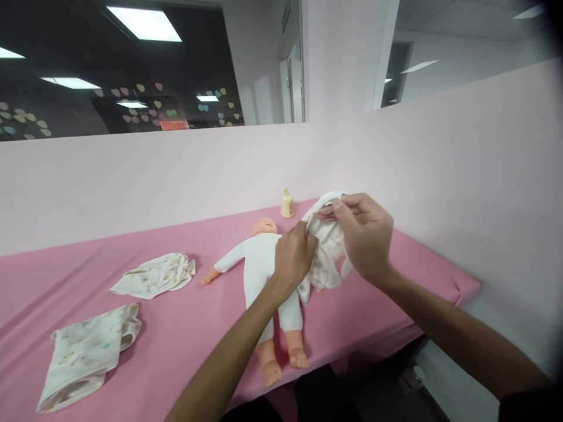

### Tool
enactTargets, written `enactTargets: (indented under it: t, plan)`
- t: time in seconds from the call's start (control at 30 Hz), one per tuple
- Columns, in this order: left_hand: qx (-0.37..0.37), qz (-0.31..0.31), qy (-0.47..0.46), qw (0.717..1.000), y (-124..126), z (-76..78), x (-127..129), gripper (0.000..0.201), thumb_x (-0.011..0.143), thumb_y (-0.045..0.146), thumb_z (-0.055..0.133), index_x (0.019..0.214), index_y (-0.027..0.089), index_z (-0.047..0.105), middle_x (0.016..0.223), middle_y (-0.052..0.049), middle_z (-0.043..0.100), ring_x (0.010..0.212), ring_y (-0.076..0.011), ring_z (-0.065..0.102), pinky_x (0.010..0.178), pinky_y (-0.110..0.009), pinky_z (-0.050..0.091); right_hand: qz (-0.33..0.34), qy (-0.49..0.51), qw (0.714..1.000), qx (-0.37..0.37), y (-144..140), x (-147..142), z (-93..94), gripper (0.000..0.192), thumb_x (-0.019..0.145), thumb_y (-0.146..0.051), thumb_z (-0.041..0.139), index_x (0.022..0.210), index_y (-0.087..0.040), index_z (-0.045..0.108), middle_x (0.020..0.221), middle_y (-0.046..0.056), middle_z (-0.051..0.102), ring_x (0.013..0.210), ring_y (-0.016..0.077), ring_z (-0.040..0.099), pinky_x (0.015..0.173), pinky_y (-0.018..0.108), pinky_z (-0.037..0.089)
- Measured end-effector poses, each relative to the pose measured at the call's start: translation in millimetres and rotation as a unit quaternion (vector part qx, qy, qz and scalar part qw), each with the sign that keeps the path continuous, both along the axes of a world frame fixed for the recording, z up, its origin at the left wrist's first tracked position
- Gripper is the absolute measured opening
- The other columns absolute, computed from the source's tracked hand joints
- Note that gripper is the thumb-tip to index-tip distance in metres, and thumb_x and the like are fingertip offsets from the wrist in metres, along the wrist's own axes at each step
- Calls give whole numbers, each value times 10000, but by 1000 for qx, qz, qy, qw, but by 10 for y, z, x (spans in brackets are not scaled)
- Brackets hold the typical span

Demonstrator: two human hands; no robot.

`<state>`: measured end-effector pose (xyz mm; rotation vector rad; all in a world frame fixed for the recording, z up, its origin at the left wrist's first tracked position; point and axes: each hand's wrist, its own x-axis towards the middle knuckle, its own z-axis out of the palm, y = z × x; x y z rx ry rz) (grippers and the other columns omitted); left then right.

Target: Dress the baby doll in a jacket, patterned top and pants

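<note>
Holding a small white garment up above the pink desk, both hands grip its bunched cloth: the left hand pinches the lower part, the right hand the top edge. A doll lies on its back just beside it.

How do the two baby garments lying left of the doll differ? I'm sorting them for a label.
The nearer garment lies long and fairly flat by the table's front edge; the farther garment is more bunched and sits closer to the doll. Both are white with a small print, untouched.
</note>
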<state>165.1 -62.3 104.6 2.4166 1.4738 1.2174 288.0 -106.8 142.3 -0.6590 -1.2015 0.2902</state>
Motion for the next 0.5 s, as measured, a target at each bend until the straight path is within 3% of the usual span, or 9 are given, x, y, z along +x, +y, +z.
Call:
enactTargets:
  t: [0.07,0.17,0.27,0.33,0.4,0.5]
  plan:
    - [-2,11,18,1000,37,-3,-131,144,834,120,415,728,215,440,648,11,524,612,-169,500,559,-279,273,-33,45,998,8,78,193,-5,120,889,-285,597,830,-183,620,712,6,670,708,154,688,722,334,586]
    - [-20,-7,8,1000,35,62,-339,162,847,131,393,773,210,513,750,-8,592,703,-179,541,617,-280,345,-62,104,993,-1,218,490,-57,139,898,-308,573,851,-180,598,744,16,674,739,163,694,780,369,584]
    - [-23,-58,3,998,-4,216,-474,237,860,134,374,901,212,594,929,-22,655,891,-193,588,751,-293,414,-92,116,987,-54,264,617,-251,176,906,-339,559,874,-174,609,840,44,699,844,184,692,861,398,554]
    - [-33,-92,30,995,-31,331,-499,276,860,123,355,883,212,615,943,-20,662,920,-194,594,797,-301,426,-99,64,986,-114,192,558,-460,205,917,-365,548,926,-179,634,932,58,708,920,199,672,900,406,523]
    - [-56,-121,70,989,-64,417,-474,281,861,121,353,810,207,615,898,-16,657,876,-187,597,792,-303,434,-67,-41,982,-172,53,409,-692,229,927,-391,536,974,-205,661,978,55,702,939,210,652,892,392,506]
    - [-48,-122,120,984,-167,452,-356,270,869,133,376,782,201,623,905,-33,623,877,-188,585,788,-313,438,60,-157,967,-191,-173,130,-954,242,946,-364,510,1070,-222,662,1036,60,689,996,218,631,889,359,495]
